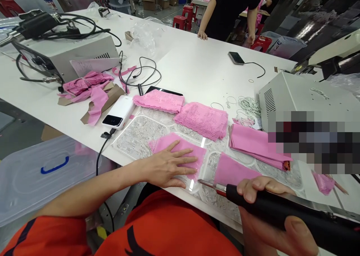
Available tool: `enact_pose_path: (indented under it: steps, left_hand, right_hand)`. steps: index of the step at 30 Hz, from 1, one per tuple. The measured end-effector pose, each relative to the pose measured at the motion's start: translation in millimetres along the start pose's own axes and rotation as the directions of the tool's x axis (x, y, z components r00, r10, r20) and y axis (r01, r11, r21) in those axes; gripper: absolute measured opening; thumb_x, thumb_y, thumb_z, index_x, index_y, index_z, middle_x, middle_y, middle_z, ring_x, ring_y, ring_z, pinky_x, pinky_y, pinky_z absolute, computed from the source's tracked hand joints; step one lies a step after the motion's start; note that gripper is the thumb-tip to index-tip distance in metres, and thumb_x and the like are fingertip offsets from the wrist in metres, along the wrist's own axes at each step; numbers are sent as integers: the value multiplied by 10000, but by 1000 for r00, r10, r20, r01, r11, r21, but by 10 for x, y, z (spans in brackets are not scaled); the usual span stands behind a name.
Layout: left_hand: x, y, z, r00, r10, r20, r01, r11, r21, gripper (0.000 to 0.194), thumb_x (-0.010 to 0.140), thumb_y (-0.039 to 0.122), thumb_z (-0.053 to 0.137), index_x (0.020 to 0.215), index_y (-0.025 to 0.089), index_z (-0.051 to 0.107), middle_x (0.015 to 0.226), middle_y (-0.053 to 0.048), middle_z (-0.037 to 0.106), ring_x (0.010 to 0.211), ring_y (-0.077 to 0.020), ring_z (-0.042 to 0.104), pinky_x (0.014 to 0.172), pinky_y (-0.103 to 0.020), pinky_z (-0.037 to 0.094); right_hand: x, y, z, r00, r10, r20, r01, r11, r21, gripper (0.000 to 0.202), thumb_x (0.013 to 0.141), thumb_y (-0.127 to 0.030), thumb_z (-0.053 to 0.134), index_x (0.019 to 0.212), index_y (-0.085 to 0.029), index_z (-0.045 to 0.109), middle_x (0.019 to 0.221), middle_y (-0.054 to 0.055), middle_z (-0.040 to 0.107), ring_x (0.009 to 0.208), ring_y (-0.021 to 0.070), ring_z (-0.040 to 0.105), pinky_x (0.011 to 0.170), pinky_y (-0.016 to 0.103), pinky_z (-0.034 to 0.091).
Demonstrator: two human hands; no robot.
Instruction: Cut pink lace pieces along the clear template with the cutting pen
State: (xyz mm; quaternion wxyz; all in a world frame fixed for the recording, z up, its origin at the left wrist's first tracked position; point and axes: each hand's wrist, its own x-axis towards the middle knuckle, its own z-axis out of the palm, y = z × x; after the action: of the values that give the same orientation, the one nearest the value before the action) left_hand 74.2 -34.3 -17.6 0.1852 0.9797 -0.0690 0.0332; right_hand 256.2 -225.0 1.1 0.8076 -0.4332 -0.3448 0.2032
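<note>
The left grip (165, 166) splays, likely steadying pink cloth (198, 151); at its four o'clock, the right grip (264, 229) clasps a black tool (277, 211).

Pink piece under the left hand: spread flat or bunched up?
Spread flat: the pink piece lies smooth beneath the left hand, visible edges uncrumpled. Whether it is doubled, I cannot tell.

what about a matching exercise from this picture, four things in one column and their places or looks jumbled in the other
1. left hand
2. right hand
3. power bank
4. blue handle

A. on a clear plastic lid
B. gripping a black-handled tool
C. spread on pink lace-edged fabric
D. white, with a dark display

Pairs: 1-C, 2-B, 3-D, 4-A
</note>
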Motion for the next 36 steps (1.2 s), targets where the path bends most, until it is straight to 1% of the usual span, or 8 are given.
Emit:
enact_pose_path:
  steps: [6, 11, 16, 20, 27, 31, 36]
  left_hand:
    - [15, 28, 28, 1000, -7, 1, 7, 1000, -7, 488, 929, 475, 564, 1360, 249, 529, 1492, -77, 436, 1437, -286, 302, 1190, -531, 137]
    - [33, 42, 62, 1000, 0, -7, 0, 1000, 3, 489, 935, 492, 546, 1350, 234, 540, 1490, -83, 439, 1431, -301, 312, 1187, -551, 122]
    - [29, 49, 72, 1000, -5, 9, 4, 1000, 19, 490, 942, 506, 524, 1355, 243, 532, 1504, -78, 418, 1436, -302, 299, 1189, -562, 91]
    - [22, 48, 93, 1000, 2, -13, -2, 1000, 21, 496, 940, 506, 526, 1357, 238, 532, 1499, -86, 425, 1424, -318, 321, 1181, -585, 88]
    - [16, 45, 123, 999, 10, -53, -8, 1000, 21, 488, 934, 505, 537, 1346, 242, 541, 1490, -86, 439, 1421, -314, 326, 1182, -575, 102]
    - [7, 29, 138, 999, 9, -54, -8, 1000, 13, 493, 939, 526, 514, 1344, 246, 544, 1492, -82, 436, 1422, -317, 325, 1185, -575, 77]
    - [8, 47, 186, 998, 1, -66, 0, 1000, 4, 509, 930, 536, 526, 1347, 245, 540, 1501, -78, 425, 1433, -310, 305, 1187, -578, 40]
  right_hand:
    - [-3, -13, -5, 1000, -10, 7, 10, 1000, -17, 328, 738, -410, 576, 922, -150, 652, 786, 41, 588, 526, 136, 536, 496, 347, 461]
    - [-8, -34, 14, 1000, 4, -2, -4, 1000, -7, 306, 744, -395, 585, 920, -154, 651, 792, 41, 581, 539, 134, 535, 505, 345, 459]
    - [0, -19, 17, 999, -11, 33, 11, 1000, -9, 320, 743, -407, 584, 932, -156, 647, 796, 35, 585, 543, 133, 537, 518, 350, 467]
    - [15, -9, 46, 999, -7, 39, 7, 1000, -12, 313, 742, -409, 587, 927, -164, 646, 793, 26, 582, 547, 128, 537, 523, 350, 477]
    - [3, -7, 77, 998, 0, 70, 2, 1000, -24, 303, 761, -402, 585, 946, -168, 642, 809, 21, 583, 561, 125, 554, 537, 344, 497]
    - [-17, -26, 84, 997, 14, 78, -10, 999, -49, 267, 776, -397, 596, 924, -177, 636, 803, 15, 595, 568, 127, 570, 569, 348, 510]
    - [-21, -30, 103, 995, 7, 99, 0, 998, -65, 215, 777, -370, 595, 873, -180, 629, 770, 10, 604, 550, 132, 572, 550, 346, 515]
